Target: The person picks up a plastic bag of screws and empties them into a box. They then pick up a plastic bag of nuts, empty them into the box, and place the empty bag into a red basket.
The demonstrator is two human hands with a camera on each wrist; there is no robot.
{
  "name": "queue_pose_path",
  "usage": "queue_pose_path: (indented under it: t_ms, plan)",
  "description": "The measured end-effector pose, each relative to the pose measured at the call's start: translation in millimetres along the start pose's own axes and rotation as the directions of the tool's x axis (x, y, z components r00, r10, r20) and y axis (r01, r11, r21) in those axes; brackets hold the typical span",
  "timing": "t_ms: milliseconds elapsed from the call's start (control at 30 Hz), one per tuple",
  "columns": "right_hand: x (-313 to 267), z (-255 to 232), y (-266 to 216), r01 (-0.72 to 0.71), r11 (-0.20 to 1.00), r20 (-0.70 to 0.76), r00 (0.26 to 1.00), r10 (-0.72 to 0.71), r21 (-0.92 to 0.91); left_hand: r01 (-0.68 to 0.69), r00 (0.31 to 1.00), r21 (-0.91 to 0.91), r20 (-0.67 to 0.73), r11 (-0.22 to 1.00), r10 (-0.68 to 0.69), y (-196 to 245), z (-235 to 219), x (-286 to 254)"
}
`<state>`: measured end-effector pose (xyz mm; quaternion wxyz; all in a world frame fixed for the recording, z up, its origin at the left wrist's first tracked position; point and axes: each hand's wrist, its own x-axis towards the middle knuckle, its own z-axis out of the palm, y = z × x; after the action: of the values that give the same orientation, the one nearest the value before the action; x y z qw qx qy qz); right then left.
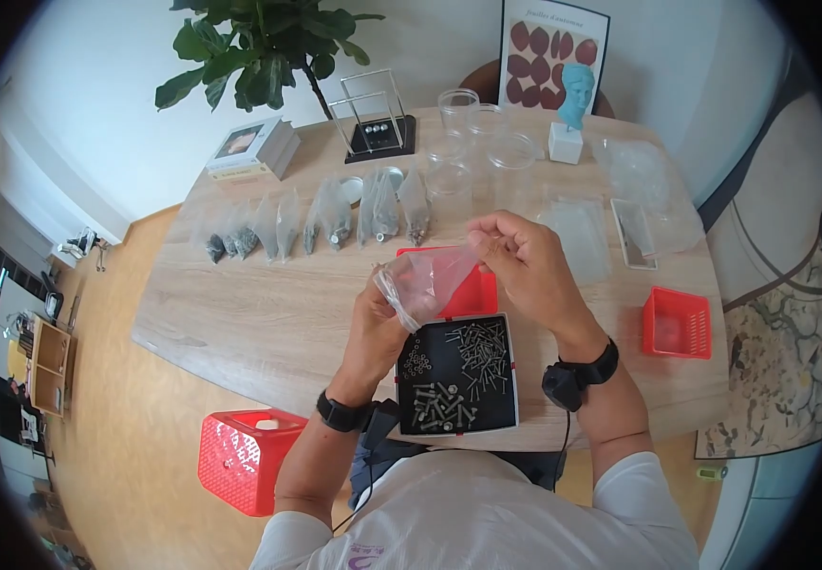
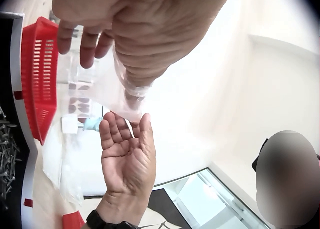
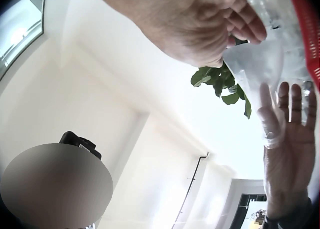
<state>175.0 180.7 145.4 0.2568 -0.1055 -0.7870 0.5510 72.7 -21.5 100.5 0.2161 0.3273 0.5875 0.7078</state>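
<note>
A clear plastic bag (image 1: pixel 427 281) is stretched between the two hands above a black-lined box (image 1: pixel 430 342). My right hand (image 1: pixel 536 275) pinches the bag's closed end between thumb and forefinger. The left hand (image 1: pixel 376 323) is at the other end, its thumb inside the bag; in the right wrist view the bunched rim circles the thumb (image 3: pixel 269 120), while the other fingers (image 3: pixel 296 104) stand straight outside the plastic. In the box lie long screws (image 1: pixel 483 353), thick bolts (image 1: pixel 442 407) and small nuts (image 1: pixel 416 361) in separate heaps.
Behind the box stands a red basket (image 1: pixel 472 294), with another red basket (image 1: pixel 677 323) at right. Several filled bags (image 1: pixel 335 214) line the table's left half. Clear cups (image 1: pixel 510 152), a Newton's cradle (image 1: pixel 379 133), books (image 1: pixel 254 149), a blue bust (image 1: pixel 576 95) and flat bags (image 1: pixel 577 237) stand or lie farther back.
</note>
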Motion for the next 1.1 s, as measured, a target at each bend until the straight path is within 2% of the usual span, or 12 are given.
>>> queue_pose_path:
  t_ms: [67, 233, 267, 333, 433, 533, 767, 867, 933, 967, 1033, 1100]
  plan:
    - [1.3, 5.2, 8.1, 0.065, 0.996, 0.001, 0.998, -0.065, 0.067, -0.004, 1.0, -0.057, -0.001, 0.998, 0.004, 2.5, -0.7, -0.4]
    - [0.6, 7.7, 9.2, 0.13, 0.979, 0.015, 0.991, -0.134, 0.154, 0.235, 0.969, -0.149, -0.047, 0.961, -0.244, -5.8, -15.7, -1.1]
    - [0.2, 5.2, 3.8, 0.098, 0.988, 0.009, 0.995, -0.099, 0.117, 0.236, 0.968, -0.148, -0.046, 0.96, -0.245, -8.2, -16.3, -1.0]
    - [0.7, 3.2, 1.2, 0.063, 0.995, 0.002, 0.998, -0.064, 0.079, 0.001, 1.0, -0.13, 0.005, 0.992, -0.001, -9.9, -15.0, 0.4]
    - [1.0, 3.8, 2.8, 0.046, 0.994, -0.005, 0.999, -0.045, 0.096, -0.063, 0.998, -0.026, -0.009, 0.998, 0.062, -4.4, -11.3, 4.0]
    - [1.1, 5.8, 3.7, 0.049, 0.997, -0.026, 0.999, -0.048, 0.062, 0.104, 0.992, -0.18, 0.082, 0.978, -0.091, 8.8, -6.2, 3.2]
    - [5.2, 6.9, 9.9, 0.014, 0.983, -0.121, 0.993, 0.008, 0.182, 0.153, 0.984, -0.322, 0.136, 0.934, -0.115, 7.4, -4.6, 1.1]
    - [8.6, 6.3, 16.2, -0.01, 0.99, -0.121, 0.992, 0.027, 0.138, 0.119, 0.992, -0.247, 0.076, 0.962, -0.103, -7.1, -14.9, 1.5]
    - [11.3, 9.8, 26.0, -0.041, 0.995, -0.091, 0.995, 0.049, 0.093, 0.025, 1.0, 0.1, -0.021, 0.995, -0.023, -12.1, -18.4, 0.3]
    - [13.5, 15.7, 35.9, 0.054, 0.999, -0.16, 0.986, -0.053, 0.003, 0.028, 0.999, 0.099, -0.022, 0.995, -0.026, -9.5, -16.7, -2.1]
    - [13.1, 20.8, 38.1, 0.141, 0.986, -0.218, 0.963, -0.158, -0.093, -0.004, 0.99, 0.617, -0.109, 0.787, 0.091, -1.3, -10.1, -6.1]
    - [7.5, 21.5, 28.0, 0.168, 0.956, -0.171, 0.962, -0.212, -0.241, -0.028, 0.986, 0.709, -0.098, 0.705, 0.138, -6.1, -5.4, -9.7]
